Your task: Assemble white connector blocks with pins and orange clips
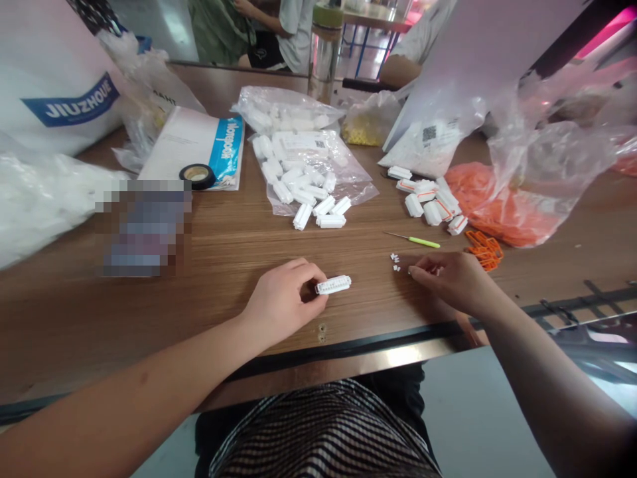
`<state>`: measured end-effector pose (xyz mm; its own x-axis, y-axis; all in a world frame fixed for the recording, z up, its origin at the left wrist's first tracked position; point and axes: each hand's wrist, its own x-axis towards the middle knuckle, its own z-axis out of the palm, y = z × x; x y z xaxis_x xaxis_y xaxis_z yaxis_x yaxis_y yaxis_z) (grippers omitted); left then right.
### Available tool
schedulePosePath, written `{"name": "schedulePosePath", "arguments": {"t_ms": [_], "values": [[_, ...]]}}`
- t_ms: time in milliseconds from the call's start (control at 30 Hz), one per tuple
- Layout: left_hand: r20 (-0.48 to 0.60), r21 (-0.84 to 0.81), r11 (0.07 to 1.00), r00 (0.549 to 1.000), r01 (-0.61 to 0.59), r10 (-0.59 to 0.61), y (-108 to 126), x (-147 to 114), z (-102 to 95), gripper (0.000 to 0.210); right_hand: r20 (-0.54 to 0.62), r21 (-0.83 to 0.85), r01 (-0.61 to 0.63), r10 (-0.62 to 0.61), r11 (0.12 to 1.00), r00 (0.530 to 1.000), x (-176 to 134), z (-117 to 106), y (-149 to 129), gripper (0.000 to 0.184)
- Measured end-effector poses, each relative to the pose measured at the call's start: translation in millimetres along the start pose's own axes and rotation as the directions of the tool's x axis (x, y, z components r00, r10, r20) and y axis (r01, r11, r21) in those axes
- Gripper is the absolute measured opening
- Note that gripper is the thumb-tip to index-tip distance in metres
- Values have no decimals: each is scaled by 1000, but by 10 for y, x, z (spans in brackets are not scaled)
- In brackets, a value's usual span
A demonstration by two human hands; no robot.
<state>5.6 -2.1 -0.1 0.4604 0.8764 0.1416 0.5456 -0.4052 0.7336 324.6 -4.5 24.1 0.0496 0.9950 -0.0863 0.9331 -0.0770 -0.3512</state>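
My left hand (286,295) grips one end of a white plastic connector housing (334,285) between thumb and fingers, low over the table, its face with a row of small holes turned up. Over to the right, my right hand (450,279) has its thumb and fingertips pinched together; a tiny white bit seems to show at the tips, too small to name. Beside those fingertips lie several tiny white pieces (395,260). A pick with a lime-green handle (424,243) rests just beyond them. Close behind the right hand is a pile of orange plastic clips (485,249).
White housings (331,221) spill from a clear bag (298,143) at the centre back. More housings with orange strips (432,199) lie near a bag of orange parts (502,206). Black tape (197,176) sits on a booklet (169,143) at left. Other people sit across the table.
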Motion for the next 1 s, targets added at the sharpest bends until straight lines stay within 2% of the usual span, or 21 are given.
{"name": "schedulePosePath", "arguments": {"t_ms": [267,467,567,700,767,900,1000], "values": [[-6,6,1000,1000,0,0,-1,4,-5,9,-4,128,26,-25,991,1000,-19,-25,110,27],[-8,9,1000,1000,-2,2,2,5,-3,8,-122,195,-9,33,981,992,-98,52,134,27],[-13,7,1000,1000,-8,8,3,3,-3,9,-132,141,-4,23,990,991,-131,86,124,26],[-12,11,1000,1000,-6,6,5,7,-5,9,-172,-37,35,-41,999,984,-161,116,61,21],[-6,10,1000,1000,-4,4,5,7,-6,9,-155,-69,-9,-2,998,988,-161,110,36,23],[0,6,1000,1000,8,-8,9,1,-9,10,-86,-6,-93,92,996,992,-119,36,80,32],[-1,3,1000,1000,9,-9,11,-2,-9,9,-80,94,-61,69,994,994,-79,-31,161,32]]}}
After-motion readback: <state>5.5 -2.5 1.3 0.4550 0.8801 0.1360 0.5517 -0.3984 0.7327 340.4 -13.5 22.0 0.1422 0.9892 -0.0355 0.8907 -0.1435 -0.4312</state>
